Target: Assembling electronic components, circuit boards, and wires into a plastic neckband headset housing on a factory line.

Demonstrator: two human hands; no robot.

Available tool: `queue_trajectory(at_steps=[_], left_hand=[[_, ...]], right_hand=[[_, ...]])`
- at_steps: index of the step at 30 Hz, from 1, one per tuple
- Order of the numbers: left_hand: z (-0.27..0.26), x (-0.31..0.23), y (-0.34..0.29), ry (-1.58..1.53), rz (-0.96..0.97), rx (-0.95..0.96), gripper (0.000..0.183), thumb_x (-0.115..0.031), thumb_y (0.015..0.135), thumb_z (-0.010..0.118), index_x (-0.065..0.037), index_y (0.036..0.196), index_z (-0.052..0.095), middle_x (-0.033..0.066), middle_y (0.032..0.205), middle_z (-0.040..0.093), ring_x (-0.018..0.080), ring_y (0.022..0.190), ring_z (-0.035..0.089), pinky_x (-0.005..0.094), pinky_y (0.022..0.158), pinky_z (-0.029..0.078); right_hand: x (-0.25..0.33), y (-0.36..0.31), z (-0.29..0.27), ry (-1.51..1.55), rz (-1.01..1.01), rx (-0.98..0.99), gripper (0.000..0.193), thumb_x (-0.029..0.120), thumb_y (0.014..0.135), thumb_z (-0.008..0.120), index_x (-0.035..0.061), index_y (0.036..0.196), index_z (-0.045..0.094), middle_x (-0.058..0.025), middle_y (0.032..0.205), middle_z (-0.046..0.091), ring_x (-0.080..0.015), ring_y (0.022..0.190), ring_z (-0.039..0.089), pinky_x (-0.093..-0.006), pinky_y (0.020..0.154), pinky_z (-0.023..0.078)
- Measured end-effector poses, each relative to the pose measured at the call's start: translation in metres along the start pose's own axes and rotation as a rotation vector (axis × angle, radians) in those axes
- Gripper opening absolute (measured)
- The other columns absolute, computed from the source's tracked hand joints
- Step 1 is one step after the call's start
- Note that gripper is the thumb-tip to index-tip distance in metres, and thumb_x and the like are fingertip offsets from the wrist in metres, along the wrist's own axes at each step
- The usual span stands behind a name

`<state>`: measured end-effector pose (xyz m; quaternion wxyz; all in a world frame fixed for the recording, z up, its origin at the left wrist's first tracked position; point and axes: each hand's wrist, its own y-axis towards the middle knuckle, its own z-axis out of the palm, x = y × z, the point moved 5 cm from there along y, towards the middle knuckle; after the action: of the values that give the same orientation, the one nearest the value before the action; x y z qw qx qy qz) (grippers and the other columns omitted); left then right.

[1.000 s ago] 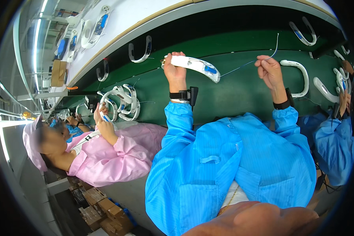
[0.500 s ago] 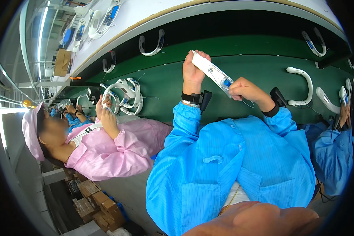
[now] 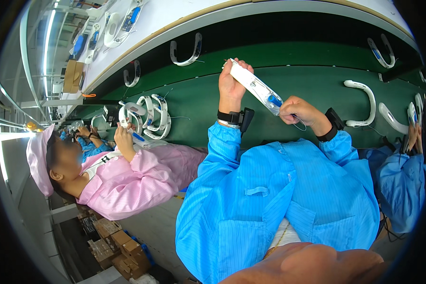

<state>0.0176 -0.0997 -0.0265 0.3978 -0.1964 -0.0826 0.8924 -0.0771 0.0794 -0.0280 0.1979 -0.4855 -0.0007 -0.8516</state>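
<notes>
A long white plastic housing (image 3: 249, 81) slants above the green work surface, with its inner side facing up. My left hand (image 3: 232, 86) is wrapped round its upper end. Near the lower end a blue cylindrical part (image 3: 274, 100) sits inside the housing. Right beside that end, my right hand (image 3: 299, 111) is closed in a pinch. A thin cable (image 3: 300, 127) loops out below its fingers, and it seems to be held by them. The fingertips are partly hidden.
Several curved white housings (image 3: 162, 118) stand at the left by a co-worker in pink (image 3: 142, 177). A U-shaped white housing (image 3: 370, 102) lies to my right on the green surface (image 3: 199, 85). Another co-worker's blue sleeve (image 3: 402, 182) is at far right. A white shelf (image 3: 175, 28) runs overhead.
My right hand has shifted slightly right, off the housing's lower end, and more of the blue cylinder shows. My left hand keeps its hold. The pink-clad co-worker's hands have lowered with their housing.
</notes>
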Motion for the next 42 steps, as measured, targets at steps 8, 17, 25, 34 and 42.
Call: queue_trajectory(at_steps=[8, 17, 25, 34, 42], left_hand=[[0.0, 0.004, -0.003, 0.001, -0.06, 0.063, 0.022, -0.025, 0.095, 0.051, -0.003, 0.092, 0.053, 0.0071, 0.081, 0.053, 0.0207, 0.078, 0.056, 0.0384, 0.079, 0.047], [0.004, 0.011, -0.007, 0.042, -0.083, 0.08, 0.024, -0.027, 0.095, 0.051, -0.003, 0.093, 0.055, 0.0068, 0.08, 0.054, 0.0201, 0.078, 0.055, 0.0375, 0.078, 0.048], [-0.002, 0.014, -0.004, 0.003, -0.063, 0.075, 0.023, -0.025, 0.095, 0.05, -0.003, 0.092, 0.053, 0.0072, 0.08, 0.054, 0.021, 0.077, 0.055, 0.0382, 0.078, 0.048], [-0.003, 0.012, -0.006, -0.007, 0.011, -0.014, 0.021, -0.023, 0.095, 0.049, -0.003, 0.09, 0.051, 0.0078, 0.082, 0.052, 0.0212, 0.077, 0.055, 0.0387, 0.078, 0.047], [-0.002, 0.013, -0.01, -0.013, -0.02, 0.023, 0.021, -0.023, 0.095, 0.049, -0.003, 0.092, 0.052, 0.0077, 0.079, 0.053, 0.0208, 0.077, 0.055, 0.0382, 0.077, 0.048]], right_hand=[[0.002, -0.001, 0.007, 0.038, 0.001, 0.068, 0.03, 0.013, 0.076, 0.049, 0.0078, 0.049, 0.04, -0.0025, 0.047, 0.04, -0.0074, 0.04, 0.029, -0.0239, 0.038, 0.02], [-0.001, -0.003, -0.001, 0.115, 0.052, 0.078, 0.031, 0.013, 0.08, 0.049, 0.0066, 0.05, 0.042, -0.0034, 0.048, 0.041, -0.0067, 0.04, 0.028, -0.0233, 0.038, 0.019], [0.003, -0.006, -0.005, -0.118, 0.108, -0.102, 0.016, 0.005, 0.086, 0.055, -0.006, 0.094, 0.064, -0.0109, 0.072, 0.064, -0.012, 0.054, 0.056, -0.0219, 0.05, 0.045], [0.014, -0.005, 0.0, -0.408, -0.213, -0.342, 0.015, 0.01, 0.087, 0.062, -0.0033, 0.092, 0.068, -0.003, 0.077, 0.066, -0.0055, 0.066, 0.055, -0.0207, 0.057, 0.043], [0.025, -0.011, 0.008, -0.314, -0.079, -0.308, 0.017, 0.01, 0.088, 0.061, -0.0017, 0.097, 0.069, -0.0004, 0.077, 0.066, -0.0029, 0.065, 0.053, -0.0186, 0.055, 0.04]])
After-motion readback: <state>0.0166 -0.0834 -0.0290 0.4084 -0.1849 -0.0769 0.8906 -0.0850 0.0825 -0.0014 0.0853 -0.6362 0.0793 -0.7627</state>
